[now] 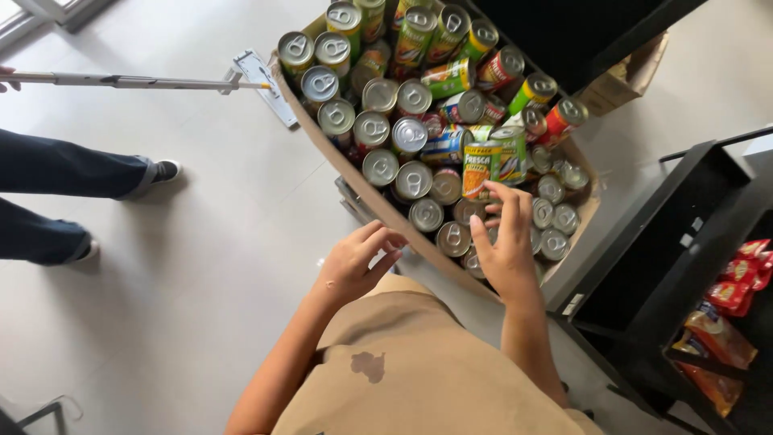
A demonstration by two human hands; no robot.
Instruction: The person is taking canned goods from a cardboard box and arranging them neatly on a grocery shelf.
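1. Right now, right hand [506, 242] fingers [510, 200] spread and curled loosely over the cans [455, 238] at the near end of the cardboard box [354, 173]; fingertips at the can tops, but whether one is actually gripped I cannot tell.
2. Left hand [354, 262] half curled, fingers bent inward, holding nothing, hovering just beside the box's near rim.
3. Cans fill the box, most upright with silver pull-tab lids showing; a few lie tilted, green, yellow and red labels visible. One yellow-orange can [481, 169] stands just beyond the right fingertips.
4. Both forearms bare, tan shirt [419, 362] below with a dark stain.
5. Black shelf unit [684, 242] right of the box; red and orange snack packets [725, 322] on its lower shelf.
6. Another person's legs [72, 193] in dark trousers at left, standing on the pale tiled floor [201, 266]; a flat mop [258, 76] on a long pole reaches the box's far corner.
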